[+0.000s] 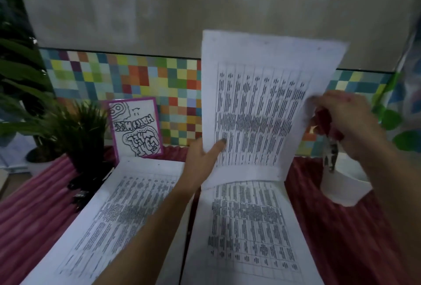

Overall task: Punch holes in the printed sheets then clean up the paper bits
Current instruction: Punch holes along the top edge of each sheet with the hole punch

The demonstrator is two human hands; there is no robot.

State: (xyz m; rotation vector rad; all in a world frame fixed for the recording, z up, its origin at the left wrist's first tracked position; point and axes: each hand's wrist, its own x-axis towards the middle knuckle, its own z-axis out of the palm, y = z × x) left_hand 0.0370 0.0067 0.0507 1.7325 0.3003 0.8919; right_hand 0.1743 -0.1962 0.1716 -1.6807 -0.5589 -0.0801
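I am in the punching step. My left hand [200,159] pinches the raised sheet [262,102] at its lower left edge, thumb pressed on the printed face, the other fingers hidden behind the paper. The sheet stands nearly upright above the right pile [250,227] of printed sheets; a left pile [118,212] lies beside it on the striped cloth [34,205].

My right hand [348,120] is curled round the red handles of the hole punch [330,150], its metal head hanging down over a white container [344,184] at the right, while a fingertip touches the sheet's right edge. Whether this sheet already has holes I cannot tell; it is too blurred.

Next, I judge, I must bring an edge of the sheet squarely into the punch's mouth and squeeze, keeping the punch over the container so the paper bits fall there.
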